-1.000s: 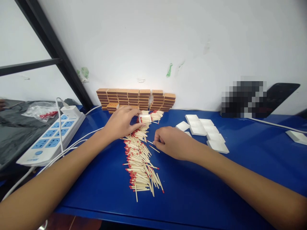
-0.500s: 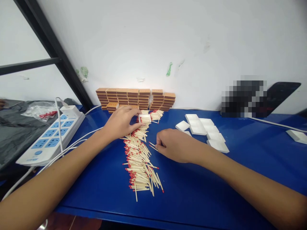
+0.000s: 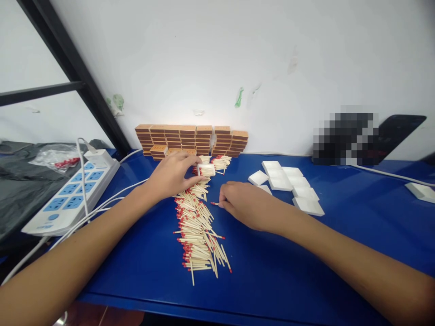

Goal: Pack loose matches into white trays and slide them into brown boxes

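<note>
My left hand (image 3: 175, 175) reaches over the top of the match pile, its thumb and fingers curved round the left end of a small white matchbox tray (image 3: 211, 170) with some matches in it. Across from it, my right hand (image 3: 243, 203) is closed in a pinch on matches (image 3: 215, 203), whose red heads stick out to the left. How many it holds is hidden by the fingers. Between and below the hands runs a long heap of loose red-headed matches (image 3: 195, 231) on the blue table.
Stacked brown matchboxes (image 3: 188, 136) stand along the wall behind my left hand. Several empty white trays (image 3: 280, 180) lie to the right. A white power strip (image 3: 68, 194) with cables is at left, and a dark phone (image 3: 403, 136) leans at the back right.
In my right hand the protruding matches were spread apart and now lie close together, showing less. The right hand has shifted very slightly left. My left hand and the tray are nearly unmoved.
</note>
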A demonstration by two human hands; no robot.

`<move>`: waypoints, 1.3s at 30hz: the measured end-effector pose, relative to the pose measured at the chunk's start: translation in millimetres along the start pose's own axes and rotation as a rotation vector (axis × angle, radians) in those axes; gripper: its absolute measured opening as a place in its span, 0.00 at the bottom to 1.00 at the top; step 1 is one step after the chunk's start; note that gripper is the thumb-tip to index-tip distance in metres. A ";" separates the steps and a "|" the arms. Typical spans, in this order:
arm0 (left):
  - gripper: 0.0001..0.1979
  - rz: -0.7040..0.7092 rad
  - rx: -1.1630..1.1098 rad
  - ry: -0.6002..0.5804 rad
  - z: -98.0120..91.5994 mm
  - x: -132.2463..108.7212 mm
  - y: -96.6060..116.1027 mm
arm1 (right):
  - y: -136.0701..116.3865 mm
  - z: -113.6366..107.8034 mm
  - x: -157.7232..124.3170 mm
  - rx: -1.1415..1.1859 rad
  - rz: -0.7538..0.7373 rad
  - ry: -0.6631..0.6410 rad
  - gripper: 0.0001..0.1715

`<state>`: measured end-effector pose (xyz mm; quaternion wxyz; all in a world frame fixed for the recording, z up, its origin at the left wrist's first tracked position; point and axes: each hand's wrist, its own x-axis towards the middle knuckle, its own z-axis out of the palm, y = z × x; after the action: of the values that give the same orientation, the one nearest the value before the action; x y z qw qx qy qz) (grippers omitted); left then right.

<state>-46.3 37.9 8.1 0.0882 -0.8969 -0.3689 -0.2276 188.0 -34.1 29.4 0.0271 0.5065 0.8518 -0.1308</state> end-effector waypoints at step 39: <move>0.21 0.040 0.007 -0.010 -0.5 -0.7 7.6 | -2.4 17.7 4.5 0.220 -0.074 0.178 0.02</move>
<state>-41.5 31.9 8.3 0.0941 -0.9049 -0.3519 -0.2201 182.2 -35.8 12.1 -0.1093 0.4843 0.8494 -0.1789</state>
